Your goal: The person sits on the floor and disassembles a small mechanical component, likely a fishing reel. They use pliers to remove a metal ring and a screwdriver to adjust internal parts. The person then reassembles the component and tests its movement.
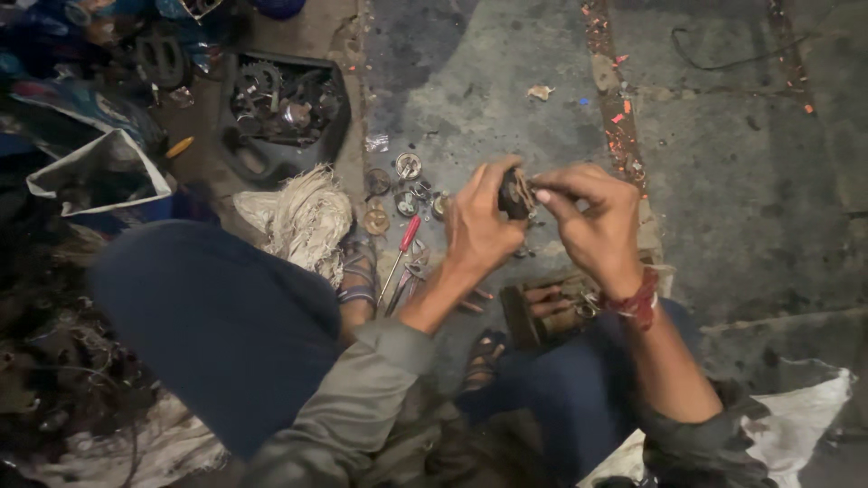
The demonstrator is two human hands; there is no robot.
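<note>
A: Left hand (475, 226)?
B: Curled round a small dark greasy metal part (516, 193), thumb and fingers clamped on its left side.
A: Right hand (592, 221)?
B: Pinching the same part from the right, fingertips pressed to its top edge. Red thread band (636, 303) at that wrist.
A: Part's place?
B: Held up between both hands, above the stained grey concrete floor (741, 181), clear of it.
A: Beneath?
B: Scattered round metal bearings and rings (402, 185) on the floor, left of the hands. Red-handled screwdriver (400, 258) lying near a sandalled foot (357, 271), beside a bundle of pale cotton waste (303, 217).
A: Farther off?
B: Black plastic tray of gears and scrap (285, 104) towards the floor's upper left. Brownish metal block (542, 312) down between the knees, details unclear.
</note>
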